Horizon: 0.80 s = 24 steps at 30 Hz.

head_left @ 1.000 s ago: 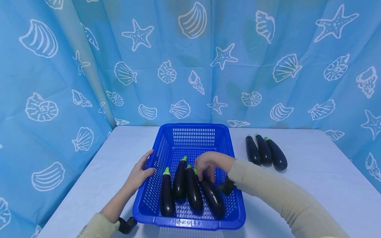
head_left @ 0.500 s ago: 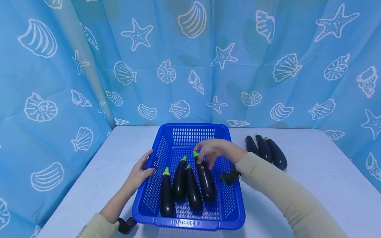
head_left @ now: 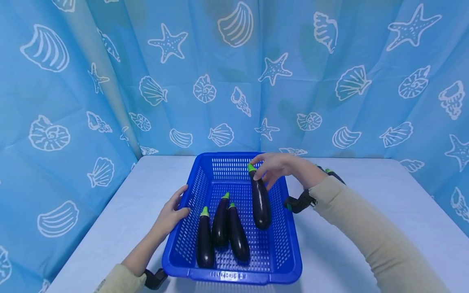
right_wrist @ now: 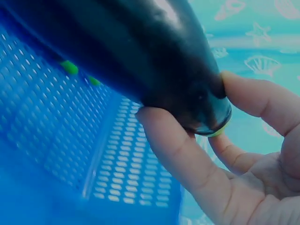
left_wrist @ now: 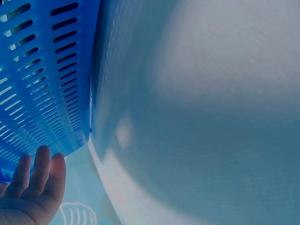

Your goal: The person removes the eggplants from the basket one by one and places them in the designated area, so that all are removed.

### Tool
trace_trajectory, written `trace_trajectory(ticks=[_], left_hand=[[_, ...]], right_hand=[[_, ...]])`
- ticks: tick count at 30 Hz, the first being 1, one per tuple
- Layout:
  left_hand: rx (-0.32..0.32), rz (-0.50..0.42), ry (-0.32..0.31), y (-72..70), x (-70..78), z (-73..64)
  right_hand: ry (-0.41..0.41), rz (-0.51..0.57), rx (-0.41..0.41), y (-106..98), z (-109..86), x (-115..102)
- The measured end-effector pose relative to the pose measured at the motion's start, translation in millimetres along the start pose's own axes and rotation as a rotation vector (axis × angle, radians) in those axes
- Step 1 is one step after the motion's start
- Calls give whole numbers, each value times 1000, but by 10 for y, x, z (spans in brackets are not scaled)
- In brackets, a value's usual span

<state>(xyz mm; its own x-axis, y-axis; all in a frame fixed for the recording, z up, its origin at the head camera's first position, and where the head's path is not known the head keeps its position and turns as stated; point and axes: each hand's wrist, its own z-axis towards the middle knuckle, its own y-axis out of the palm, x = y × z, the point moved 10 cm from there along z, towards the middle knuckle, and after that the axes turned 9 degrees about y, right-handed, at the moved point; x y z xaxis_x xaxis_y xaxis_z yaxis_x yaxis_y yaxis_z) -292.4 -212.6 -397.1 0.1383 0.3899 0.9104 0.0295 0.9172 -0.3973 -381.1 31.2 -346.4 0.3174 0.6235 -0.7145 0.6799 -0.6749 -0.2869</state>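
My right hand pinches a dark purple eggplant near its green stem end. The eggplant hangs over the right part of the blue plastic basket, stem up and lower end down. The right wrist view shows the thumb and fingers on either side of its narrow end. My left hand rests at the basket's left rim. Its fingers lie nearly straight beside the perforated wall in the left wrist view. Inside the basket lie an eggplant on the left and two more, a middle one and a right one.
More eggplants lie on the white-covered table right of the basket, partly hidden behind my right forearm. A blue curtain with white shell and starfish prints stands behind the table and along its sides.
My right hand has lifted the rightmost eggplant from beside the others and carried it up and away toward the basket's right rim. The left hand has stayed put.
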Motion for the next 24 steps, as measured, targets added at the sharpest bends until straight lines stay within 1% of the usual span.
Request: trace_trajectory(ticks=[3, 6, 13, 18, 24], left_hand=[[3, 6, 2, -1, -3, 1], [6, 6, 2, -3, -5, -2], [5, 10, -1, -3, -3, -4], [3, 8, 4, -2, 3, -6], [7, 5, 4, 2, 7, -9]], right_hand=[[-38, -9, 14, -122, -51, -4], [-89, -4, 50, -240, -74, 12], [-259, 63, 163, -487, -131, 86], [-317, 117, 258, -600, -259, 156], [-368, 146, 346, -663, -467, 219]])
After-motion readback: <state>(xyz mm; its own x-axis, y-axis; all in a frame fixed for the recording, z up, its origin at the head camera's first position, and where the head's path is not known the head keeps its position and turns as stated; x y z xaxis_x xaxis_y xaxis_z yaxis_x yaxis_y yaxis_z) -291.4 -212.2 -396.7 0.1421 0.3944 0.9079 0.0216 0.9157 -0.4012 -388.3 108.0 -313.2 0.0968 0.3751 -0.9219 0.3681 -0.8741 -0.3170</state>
